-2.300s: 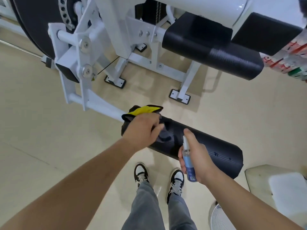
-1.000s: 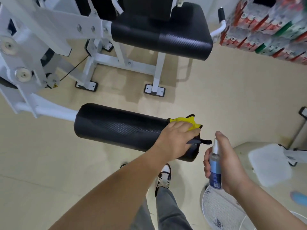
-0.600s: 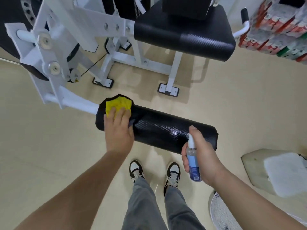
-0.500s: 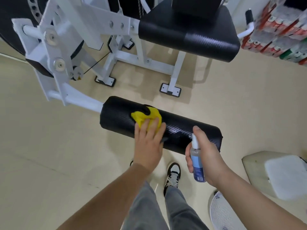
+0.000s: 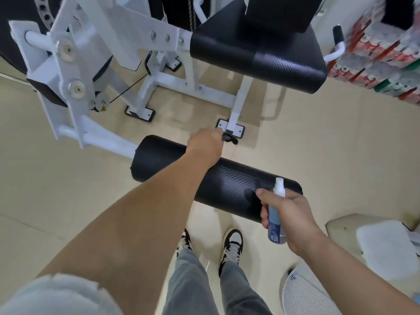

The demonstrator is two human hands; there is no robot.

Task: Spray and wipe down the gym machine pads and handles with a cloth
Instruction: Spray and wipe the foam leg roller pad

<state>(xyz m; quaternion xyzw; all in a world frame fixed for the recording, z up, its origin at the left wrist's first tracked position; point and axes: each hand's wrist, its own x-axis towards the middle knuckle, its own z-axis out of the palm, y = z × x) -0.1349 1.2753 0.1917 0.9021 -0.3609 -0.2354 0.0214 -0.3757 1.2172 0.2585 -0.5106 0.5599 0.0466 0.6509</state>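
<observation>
**Wiping the far side of the roller pad: record of holdings and clearances**

**Left hand** (image 5: 205,144): reaches across the top of the roller pad (image 5: 231,187). Its fingers curl down over the far side and bunch on the cloth (image 5: 230,139), of which only a dark scrap shows past the knuckles. Probable reason: the back of the cylinder faces away from the person, so the forearm has to bridge the pad to wipe it.

**Right hand** (image 5: 289,220): wrapped round the spray bottle (image 5: 275,215), held upright with the nozzle uppermost, just beside the pad's near right end. It appears parked there, clear of the wiping arm and close enough to spray again.

**Roller pad**: a black horizontal cylinder, carried at its left end on the white frame arm (image 5: 102,142), with the right end free. A dull sheen shows near the bottle. Whether that is spray cannot be told.

**Edges and room**
- Left end: closed off by the frame arm, so strokes that way must stop short.
- Right end: open floor beyond it, so the cloth can run off freely.
- Far side: the seat post's foot plate (image 5: 230,129) sits on the floor beyond the left hand.
- Near side: a fan grille (image 5: 302,296) lies close below the right forearm and limits any pull-back.
- Seat pad (image 5: 256,57) and handle (image 5: 338,34): well apart from both hands, with bare floor between.
</observation>
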